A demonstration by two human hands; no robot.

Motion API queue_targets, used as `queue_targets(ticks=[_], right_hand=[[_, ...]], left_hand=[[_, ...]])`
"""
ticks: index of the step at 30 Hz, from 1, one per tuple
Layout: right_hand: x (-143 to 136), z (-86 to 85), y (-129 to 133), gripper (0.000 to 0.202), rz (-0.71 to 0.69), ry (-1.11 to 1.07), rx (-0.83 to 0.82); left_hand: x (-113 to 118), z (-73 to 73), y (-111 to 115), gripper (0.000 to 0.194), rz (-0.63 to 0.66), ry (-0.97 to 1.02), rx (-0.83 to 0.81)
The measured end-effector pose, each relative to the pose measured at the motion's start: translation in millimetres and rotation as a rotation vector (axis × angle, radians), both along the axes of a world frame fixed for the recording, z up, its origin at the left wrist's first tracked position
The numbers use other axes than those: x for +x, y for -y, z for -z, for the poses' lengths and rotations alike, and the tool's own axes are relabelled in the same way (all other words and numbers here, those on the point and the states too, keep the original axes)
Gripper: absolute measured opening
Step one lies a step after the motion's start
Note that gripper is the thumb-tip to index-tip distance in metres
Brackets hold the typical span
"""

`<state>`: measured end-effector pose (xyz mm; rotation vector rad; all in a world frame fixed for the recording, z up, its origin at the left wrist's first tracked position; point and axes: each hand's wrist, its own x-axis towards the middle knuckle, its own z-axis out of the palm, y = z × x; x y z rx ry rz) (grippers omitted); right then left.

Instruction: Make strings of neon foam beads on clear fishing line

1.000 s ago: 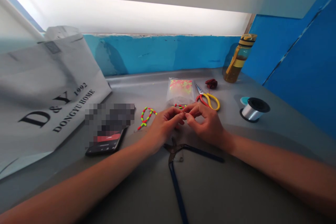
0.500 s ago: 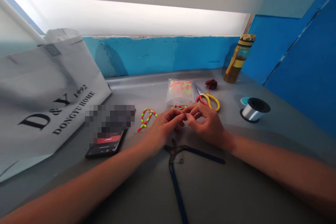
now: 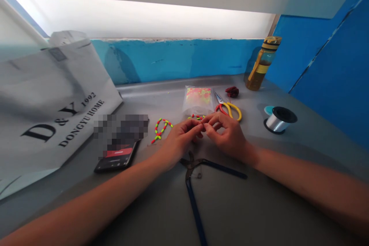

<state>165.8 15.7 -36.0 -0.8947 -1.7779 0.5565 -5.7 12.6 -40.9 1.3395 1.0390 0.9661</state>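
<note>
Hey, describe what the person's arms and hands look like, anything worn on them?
Both forearms are bare as far as the picture shows: no sleeves, gloves or watch in view. The left hand and right hand show no rings or bracelets that I can make out, though the fingers are small and partly hidden. No markings are visible on either arm.

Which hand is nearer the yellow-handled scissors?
Right. The right hand sits just below the scissors, fingertips almost at the handles; the left hand is farther off, to the scissors' lower left.
</note>
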Motion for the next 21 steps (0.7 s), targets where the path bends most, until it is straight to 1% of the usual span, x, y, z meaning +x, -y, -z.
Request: queue_targets(ticks=[8,14,21], right_hand=[[-0.1,0.5,-0.9,0.013,-0.008,-0.016,0.010],[0.0,0.5,-0.7,0.013,0.003,-0.009,0.012],[0.2,0.3,-0.8,0.013,-0.007,-0.012,0.008]], left_hand=[[1.5,-3.2,3.3,0.024,-0.022,0.008,-0.020],[0.3,-2.3,2.1,0.025,-0.005,0.015,-0.030],[1.3,-2.4,2.0,0.020,-0.013,0.043,-0.016]])
